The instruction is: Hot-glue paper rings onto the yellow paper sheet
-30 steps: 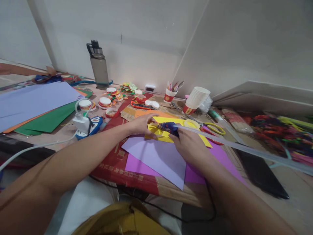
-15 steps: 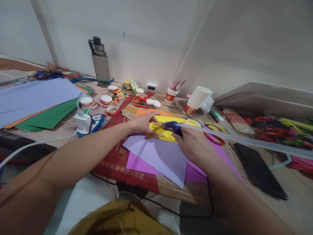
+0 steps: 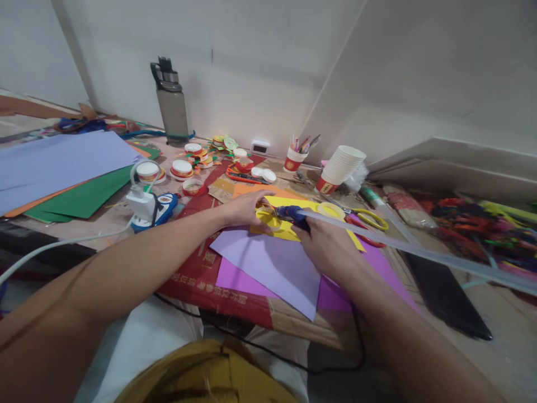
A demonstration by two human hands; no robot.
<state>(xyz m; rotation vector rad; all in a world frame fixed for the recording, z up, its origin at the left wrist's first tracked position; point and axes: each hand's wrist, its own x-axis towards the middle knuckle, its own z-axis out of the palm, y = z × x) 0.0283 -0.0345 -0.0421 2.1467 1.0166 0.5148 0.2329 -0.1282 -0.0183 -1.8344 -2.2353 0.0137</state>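
Observation:
My left hand (image 3: 248, 211) pinches a small yellow piece (image 3: 271, 218) above a yellow sheet (image 3: 289, 230). My right hand (image 3: 321, 238) is closed around a blue hot glue gun (image 3: 291, 214), its nozzle at the yellow piece. A long translucent glue stick (image 3: 403, 243) runs out of the gun's back to the right. Under the hands lie the yellow sheet, a lilac sheet (image 3: 277, 268), a purple sheet (image 3: 241, 280) and an orange sheet (image 3: 247, 191). A pale yellow ring (image 3: 330, 210) rests on the yellow sheet, behind my right hand.
Scissors (image 3: 369, 218) and a black phone-like slab (image 3: 447, 296) lie at the right. Stacked paper cups (image 3: 342, 168), a pen cup (image 3: 294, 159) and a bottle (image 3: 173, 115) stand behind. A power strip (image 3: 155, 212) and coloured sheets (image 3: 67, 165) are at the left.
The glue stick's rear end has swung slightly lower, and my right hand has shifted a little left. My left hand keeps its hold on the yellow piece.

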